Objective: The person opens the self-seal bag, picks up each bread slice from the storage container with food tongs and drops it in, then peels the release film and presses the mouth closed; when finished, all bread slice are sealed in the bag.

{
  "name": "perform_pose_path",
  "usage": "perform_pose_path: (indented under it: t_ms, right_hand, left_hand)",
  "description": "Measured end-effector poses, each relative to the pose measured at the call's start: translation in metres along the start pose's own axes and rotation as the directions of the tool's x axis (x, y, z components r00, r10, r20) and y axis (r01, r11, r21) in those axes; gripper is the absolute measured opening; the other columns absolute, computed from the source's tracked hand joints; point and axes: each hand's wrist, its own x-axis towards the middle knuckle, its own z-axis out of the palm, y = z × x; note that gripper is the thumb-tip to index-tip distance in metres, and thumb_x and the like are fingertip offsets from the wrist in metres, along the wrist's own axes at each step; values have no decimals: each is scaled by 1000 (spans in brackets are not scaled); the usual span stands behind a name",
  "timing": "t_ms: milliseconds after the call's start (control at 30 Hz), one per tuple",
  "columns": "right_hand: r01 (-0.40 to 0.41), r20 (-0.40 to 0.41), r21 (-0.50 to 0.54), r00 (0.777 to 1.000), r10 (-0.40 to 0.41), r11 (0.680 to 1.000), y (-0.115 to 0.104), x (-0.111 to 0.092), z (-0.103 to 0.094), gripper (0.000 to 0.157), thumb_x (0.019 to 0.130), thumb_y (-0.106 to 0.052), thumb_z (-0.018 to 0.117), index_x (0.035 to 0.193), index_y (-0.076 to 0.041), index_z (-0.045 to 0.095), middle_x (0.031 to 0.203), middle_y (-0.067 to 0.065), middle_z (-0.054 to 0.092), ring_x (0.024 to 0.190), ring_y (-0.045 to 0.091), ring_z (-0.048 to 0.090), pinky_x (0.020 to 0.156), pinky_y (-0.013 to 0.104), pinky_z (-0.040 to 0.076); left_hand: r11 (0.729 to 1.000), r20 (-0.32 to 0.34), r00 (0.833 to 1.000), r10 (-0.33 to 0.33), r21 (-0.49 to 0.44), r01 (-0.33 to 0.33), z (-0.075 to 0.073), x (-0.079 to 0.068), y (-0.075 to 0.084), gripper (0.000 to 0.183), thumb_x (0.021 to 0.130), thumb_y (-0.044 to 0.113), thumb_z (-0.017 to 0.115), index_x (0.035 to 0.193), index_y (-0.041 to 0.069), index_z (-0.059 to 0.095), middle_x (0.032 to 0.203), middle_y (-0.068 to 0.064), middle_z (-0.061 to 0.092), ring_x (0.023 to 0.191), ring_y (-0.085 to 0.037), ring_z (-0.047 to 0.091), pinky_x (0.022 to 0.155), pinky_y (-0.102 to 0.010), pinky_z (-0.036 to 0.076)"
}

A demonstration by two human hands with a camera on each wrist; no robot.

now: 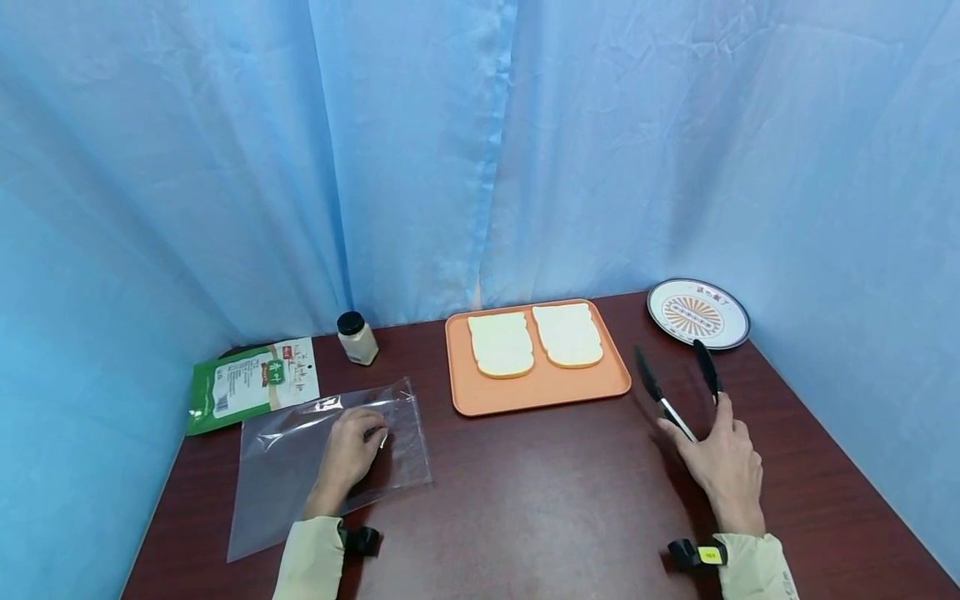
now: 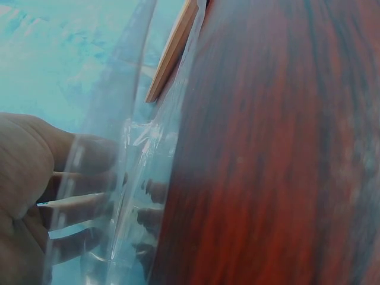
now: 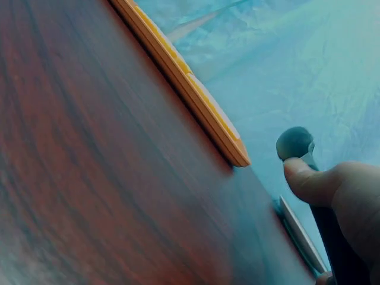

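Observation:
On the left of the table, a clear plastic bag [image 1: 281, 467] lies partly flat. My left hand [image 1: 348, 450] is over its right part, fingers curled, pinching the film. In the left wrist view the same bag [image 2: 139, 148] stands raised in front of the fingers, which show through it. At the right, my right hand [image 1: 727, 467] grips a pair of tongs [image 1: 681, 422] with black tips and silver arms. The tongs are spread, tips pointing away from me towards the plate. A dark rounded tip of the tongs [image 3: 295, 143] shows beyond the thumb in the right wrist view.
An orange tray [image 1: 540, 398] at the back middle bears two bread slices [image 1: 502, 343]. A patterned plate [image 1: 731, 325] sits back right. A black-lidded jar [image 1: 357, 340] and a green-and-white pouch [image 1: 255, 385] stand back left. Blue curtains [image 1: 420, 167] surround the table.

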Motion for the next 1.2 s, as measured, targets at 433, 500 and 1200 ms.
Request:
perform_pose_path:
  t_ms: [433,500,1200]
  right_hand:
    - [154,-53,-34,986,-155,988,-14,-1,3,108,81,-69,67,160,-14,19,122,38,52,57,37,52,40,38,35]
    - [148,-17,-40,989,-149,988,-18,-2,4,108,83,-70,65,161,-14,17,124,38,50,60,39,54,42,41,38]
    - [165,179,-80,973,-148,983,-72,-11,17,109,85,-70,62,160,-6,15,131,38,47,64,42,58,52,48,48]
  left_hand:
    - [1000,-4,1000,2,3,-2,0,0,0,5,79,1,80,84,3,79,93,-10,76,100,-31,68,89,-50,56]
    - [1000,-4,1000,0,5,0,0,0,0,5,80,1,79,84,3,79,93,-10,76,99,-31,69,89,-49,56]
    - [1000,14,1000,-3,2,3,1,1,-1,6,80,0,79,86,2,79,95,-11,76,101,-32,68,91,-49,56]
